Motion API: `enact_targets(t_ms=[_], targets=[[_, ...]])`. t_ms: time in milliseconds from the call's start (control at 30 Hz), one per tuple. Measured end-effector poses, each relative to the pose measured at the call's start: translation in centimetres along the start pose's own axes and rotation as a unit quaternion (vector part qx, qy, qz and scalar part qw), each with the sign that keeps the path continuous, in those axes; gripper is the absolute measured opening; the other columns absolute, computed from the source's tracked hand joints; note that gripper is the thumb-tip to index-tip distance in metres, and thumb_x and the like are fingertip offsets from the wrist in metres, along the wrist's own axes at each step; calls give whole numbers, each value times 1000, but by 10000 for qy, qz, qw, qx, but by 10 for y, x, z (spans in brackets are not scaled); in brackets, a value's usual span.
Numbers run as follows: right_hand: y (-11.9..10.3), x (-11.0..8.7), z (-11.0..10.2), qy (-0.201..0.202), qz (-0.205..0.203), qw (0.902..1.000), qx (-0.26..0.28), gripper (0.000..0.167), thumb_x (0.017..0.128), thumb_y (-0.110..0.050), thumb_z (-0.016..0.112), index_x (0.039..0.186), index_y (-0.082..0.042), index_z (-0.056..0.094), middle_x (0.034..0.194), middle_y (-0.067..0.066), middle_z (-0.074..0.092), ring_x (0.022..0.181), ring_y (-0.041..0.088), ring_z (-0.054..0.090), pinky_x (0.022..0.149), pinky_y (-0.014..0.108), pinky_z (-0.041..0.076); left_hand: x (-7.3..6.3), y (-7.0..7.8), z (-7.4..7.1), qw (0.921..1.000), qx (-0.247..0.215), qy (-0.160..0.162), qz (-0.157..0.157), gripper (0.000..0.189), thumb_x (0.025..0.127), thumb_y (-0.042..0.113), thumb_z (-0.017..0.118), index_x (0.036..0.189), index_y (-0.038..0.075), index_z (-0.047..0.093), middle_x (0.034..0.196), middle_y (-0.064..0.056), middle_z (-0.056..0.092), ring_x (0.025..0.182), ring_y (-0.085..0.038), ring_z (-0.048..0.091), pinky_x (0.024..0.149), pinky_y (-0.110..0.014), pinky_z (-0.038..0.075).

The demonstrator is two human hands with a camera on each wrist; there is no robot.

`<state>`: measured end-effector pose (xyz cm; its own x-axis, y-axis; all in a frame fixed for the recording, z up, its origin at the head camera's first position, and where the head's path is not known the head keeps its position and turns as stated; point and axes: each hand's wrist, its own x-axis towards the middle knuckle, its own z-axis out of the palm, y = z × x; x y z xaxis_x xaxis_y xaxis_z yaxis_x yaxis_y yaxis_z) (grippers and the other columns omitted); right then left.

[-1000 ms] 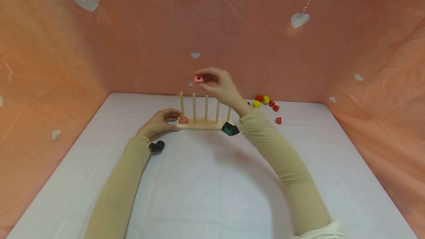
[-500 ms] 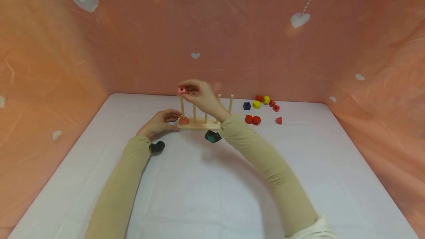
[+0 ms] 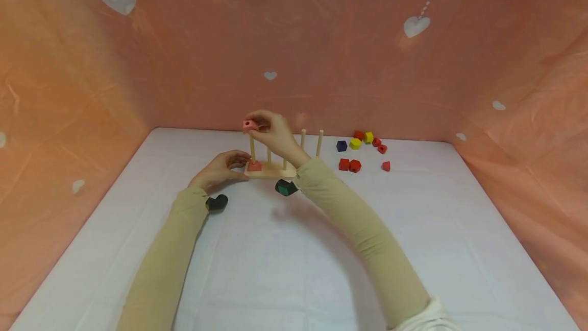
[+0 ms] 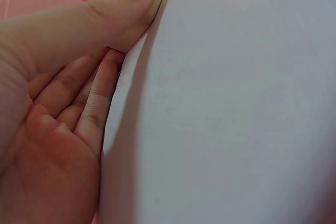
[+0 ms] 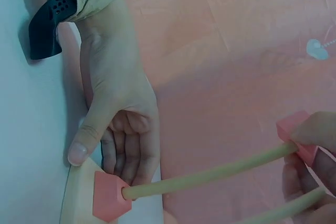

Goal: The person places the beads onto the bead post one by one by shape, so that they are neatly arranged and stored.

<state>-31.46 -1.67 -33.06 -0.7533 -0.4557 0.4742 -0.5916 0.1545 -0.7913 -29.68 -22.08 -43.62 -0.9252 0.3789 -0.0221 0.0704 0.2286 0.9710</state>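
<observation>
A wooden peg stand (image 3: 275, 171) with several upright pegs lies near the far side of the table. My left hand (image 3: 220, 170) grips the stand's left end; in the left wrist view the thumb (image 4: 94, 19) presses along the base (image 4: 152, 3) with the other fingers behind it. My right hand (image 3: 277, 137) pinches a pink bead (image 3: 249, 125) at the top of the leftmost peg (image 3: 252, 148). In the right wrist view this bead (image 5: 291, 127) meets the peg's tip. A second pink bead (image 5: 109, 195) sits at the foot of that peg. My right forearm hides part of the stand.
Right of the stand lie loose beads: red ones (image 3: 355, 166), yellow ones (image 3: 356, 143) and a dark blue one (image 3: 342, 145). One red bead (image 3: 386, 166) lies apart, farther right. A pink curtain (image 3: 344, 65) hangs behind the white tabletop (image 3: 257, 259).
My right hand has carried the pink bead left and down, from above the middle pegs to the leftmost peg's top. The left hand has kept its place on the stand.
</observation>
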Motion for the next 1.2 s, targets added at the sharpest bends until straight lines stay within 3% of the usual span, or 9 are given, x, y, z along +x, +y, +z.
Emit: enact_targets(t_ms=[300,467,700,933,1200], targets=[[2,-7,12,683,199,9975,-4,29,82,2,72,110,5,63,101,16,65,92,20,62,79,23,51,-1,1,0,9999,-56,-30,85,64,74,-6,78,131,-4,48,130,-19,51,122,-30,46,102,-37,38],[10,-16,20,745,282,9968,-33,29,83,5,70,110,7,61,101,16,64,92,22,62,80,26,51,-1,1,0,10000,-49,-47,73,63,74,-4,79,129,-2,50,130,-17,53,121,-29,47,100,-36,40],[19,-25,29,899,338,9937,584,33,84,9,68,114,7,55,107,20,62,97,27,61,86,32,51,-1,1,0,9998,89,20,-184,63,74,1,81,130,2,50,130,-13,52,123,-28,47,103,-41,38],[38,-37,38,820,1170,9881,569,31,86,-2,69,115,1,58,108,13,62,101,21,60,87,23,48,0,-1,0,9999,1,10,-101,65,74,-4,79,131,0,49,132,-16,51,123,-30,46,102,-42,38],[51,-50,49,784,1719,9800,622,25,85,7,66,109,5,60,104,16,63,96,22,60,84,27,49,-2,1,1,9999,22,0,-132,62,73,-3,80,128,3,51,130,-14,53,123,-29,47,102,-41,38]])
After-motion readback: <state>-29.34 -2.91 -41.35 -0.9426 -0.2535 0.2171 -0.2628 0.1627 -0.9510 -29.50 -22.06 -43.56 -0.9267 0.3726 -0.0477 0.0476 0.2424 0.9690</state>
